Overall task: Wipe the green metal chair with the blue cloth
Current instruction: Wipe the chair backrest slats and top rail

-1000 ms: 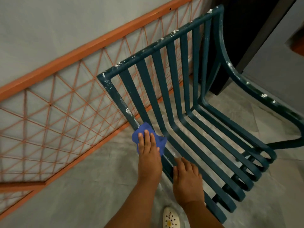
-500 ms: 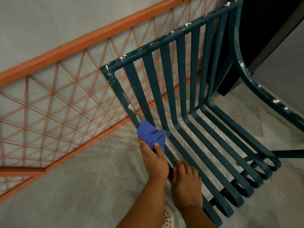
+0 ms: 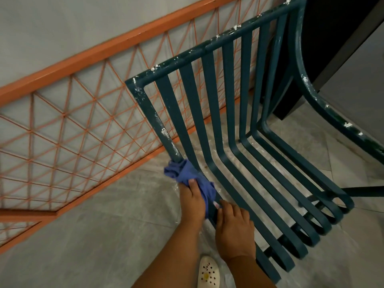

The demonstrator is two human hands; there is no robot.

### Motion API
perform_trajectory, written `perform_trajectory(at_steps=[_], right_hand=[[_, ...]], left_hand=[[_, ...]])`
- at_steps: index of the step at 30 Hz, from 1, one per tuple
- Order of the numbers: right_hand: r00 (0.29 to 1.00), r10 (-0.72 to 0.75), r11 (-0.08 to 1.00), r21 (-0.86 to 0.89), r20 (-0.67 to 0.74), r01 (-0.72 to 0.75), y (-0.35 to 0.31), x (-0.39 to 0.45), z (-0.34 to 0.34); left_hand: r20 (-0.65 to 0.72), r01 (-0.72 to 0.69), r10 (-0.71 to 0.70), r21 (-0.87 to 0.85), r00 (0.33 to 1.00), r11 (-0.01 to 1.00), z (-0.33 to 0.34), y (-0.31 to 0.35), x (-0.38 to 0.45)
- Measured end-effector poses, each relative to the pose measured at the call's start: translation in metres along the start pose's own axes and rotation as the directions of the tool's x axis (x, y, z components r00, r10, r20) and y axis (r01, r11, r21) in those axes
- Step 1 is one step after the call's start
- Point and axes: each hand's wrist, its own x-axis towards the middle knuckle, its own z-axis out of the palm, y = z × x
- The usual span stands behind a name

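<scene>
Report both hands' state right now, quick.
Left hand: grips the crumpled blue cloth against the green metal slatted chair at its near side bar.
Right hand: fingers curled over the chair's near seat edge, holding it.

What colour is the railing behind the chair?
Orange railing, clearest in the head view.
</scene>
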Motion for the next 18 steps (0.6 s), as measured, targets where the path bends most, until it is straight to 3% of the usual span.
perform_trajectory(at_steps=[6, 13, 16, 18], right_hand=[[1.0, 0.007, 1.0, 0.003, 0.007, -0.007, -0.003, -0.001, -0.002], [1.0, 0.01, 1.0, -0.003, 0.025, -0.01, -0.007, 0.003, -0.006], [0.993, -0.03, 0.986, 0.16, -0.117, 0.049, -0.03, 0.023, -0.014], [0.981, -0.053, 0.946, 0.306, -0.186, 0.11, -0.051, 0.044, -0.02]], left_hand=[[-0.087, -0.185, 0.187, 0.032, 0.979, 0.982, -0.006, 0.022, 0.032], [0.087, -0.083, 0.075, 0.087, 0.993, 0.993, -0.01, -0.015, -0.001], [0.152, -0.061, 0.052, 0.054, 0.987, 0.997, -0.019, -0.008, 0.01], [0.097, -0.08, 0.078, 0.008, 0.992, 0.997, -0.02, 0.001, 0.016]])
